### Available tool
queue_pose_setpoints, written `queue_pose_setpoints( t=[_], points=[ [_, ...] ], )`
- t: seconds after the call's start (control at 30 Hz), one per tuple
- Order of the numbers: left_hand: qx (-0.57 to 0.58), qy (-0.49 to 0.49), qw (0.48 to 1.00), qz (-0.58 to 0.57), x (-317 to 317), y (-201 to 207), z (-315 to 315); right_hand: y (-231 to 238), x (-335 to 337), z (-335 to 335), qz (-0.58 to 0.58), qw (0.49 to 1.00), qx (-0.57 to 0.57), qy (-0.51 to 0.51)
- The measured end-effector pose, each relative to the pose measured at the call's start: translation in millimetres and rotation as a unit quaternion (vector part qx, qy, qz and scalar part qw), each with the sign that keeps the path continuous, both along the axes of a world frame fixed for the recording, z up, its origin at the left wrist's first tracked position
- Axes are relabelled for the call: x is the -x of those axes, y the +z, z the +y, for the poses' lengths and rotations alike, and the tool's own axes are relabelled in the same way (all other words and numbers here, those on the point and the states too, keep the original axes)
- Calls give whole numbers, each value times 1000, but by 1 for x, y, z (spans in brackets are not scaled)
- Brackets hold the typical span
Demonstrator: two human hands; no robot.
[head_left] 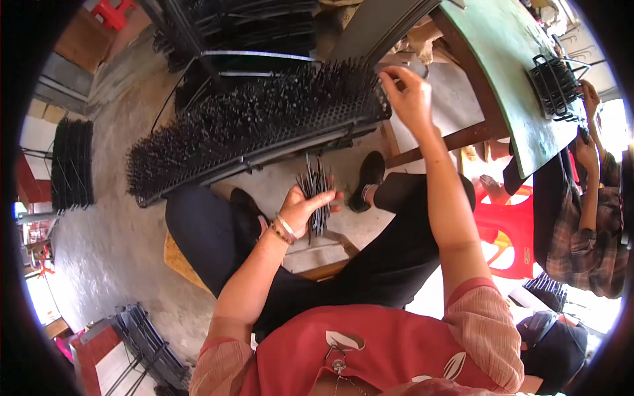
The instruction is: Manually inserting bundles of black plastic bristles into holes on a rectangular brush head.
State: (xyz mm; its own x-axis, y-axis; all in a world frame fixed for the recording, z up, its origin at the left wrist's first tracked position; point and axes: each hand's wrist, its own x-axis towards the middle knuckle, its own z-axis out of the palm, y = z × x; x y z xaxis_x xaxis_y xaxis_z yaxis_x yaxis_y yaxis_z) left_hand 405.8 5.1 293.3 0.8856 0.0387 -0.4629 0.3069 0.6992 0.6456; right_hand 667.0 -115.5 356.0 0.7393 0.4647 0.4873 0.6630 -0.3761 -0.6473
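So a bunch of dark sticks [319, 221] is gripped in the left hand [300, 208], just below the packed tray [330, 115]. Right hand's [415, 105] fingers are curled near the tray's right end; can't tell if anything's pinched.

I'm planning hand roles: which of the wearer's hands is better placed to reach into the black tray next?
Probably the right hand: it is raised at the right end of the black tray, while the left hand holds a bundle of dark rods nearer the body.
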Motion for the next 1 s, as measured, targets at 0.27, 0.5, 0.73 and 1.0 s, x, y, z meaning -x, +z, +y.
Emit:
queue_pose_setpoints(
  t=[0.27,0.5,0.73,1.0],
  points=[
    [27,61,994,-85,-10,10,1,13,82,3,264,897,185,303],
    [-3,72,995,-71,-8,14,-3,-7,101,11,391,877,123,250],
    [13,82,995,-54,-5,6,-4,3,93,9,448,868,68,202],
    [46,57,997,-15,-5,-1,0,50,14,-29,179,979,-82,51]
  ],
)
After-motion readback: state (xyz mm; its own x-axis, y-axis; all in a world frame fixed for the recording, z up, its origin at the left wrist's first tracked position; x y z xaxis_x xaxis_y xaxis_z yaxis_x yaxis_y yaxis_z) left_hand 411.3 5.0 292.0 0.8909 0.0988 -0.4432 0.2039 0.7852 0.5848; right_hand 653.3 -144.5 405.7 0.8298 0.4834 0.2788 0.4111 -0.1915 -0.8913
